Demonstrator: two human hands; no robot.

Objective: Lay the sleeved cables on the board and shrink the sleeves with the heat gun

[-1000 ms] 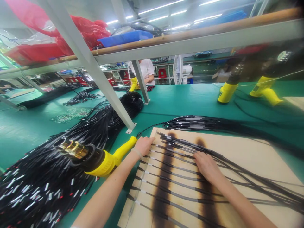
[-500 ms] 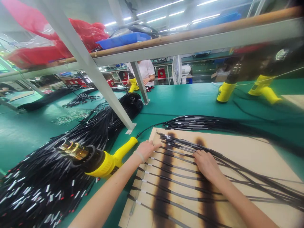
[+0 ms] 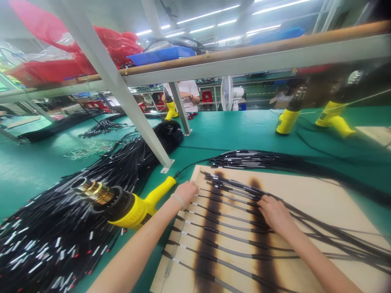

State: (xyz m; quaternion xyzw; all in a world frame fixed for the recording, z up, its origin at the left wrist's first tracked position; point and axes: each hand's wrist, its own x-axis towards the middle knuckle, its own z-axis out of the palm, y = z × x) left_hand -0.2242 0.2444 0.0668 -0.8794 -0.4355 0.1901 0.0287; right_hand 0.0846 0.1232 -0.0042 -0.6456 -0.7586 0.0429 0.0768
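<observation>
At left I see the yellow heat gun, then my left hand at the board's edge; from my distance, I cannot tell its grip. Several cables already lie apart across the board; the loose bundle seems left to separate. My right hand's bent fingers are over cables, their hold unclear.

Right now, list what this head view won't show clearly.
In the head view:
Hidden: whether the left hand and right hand grip anything, their own backs in the way.
Cut off: far ends of the dark cables, by the right edge.
Too small: any marking on the white bands.
Hidden: head of the co-worker, behind the shelf beam.
Blurred: the rightmost yellow heat gun.
</observation>
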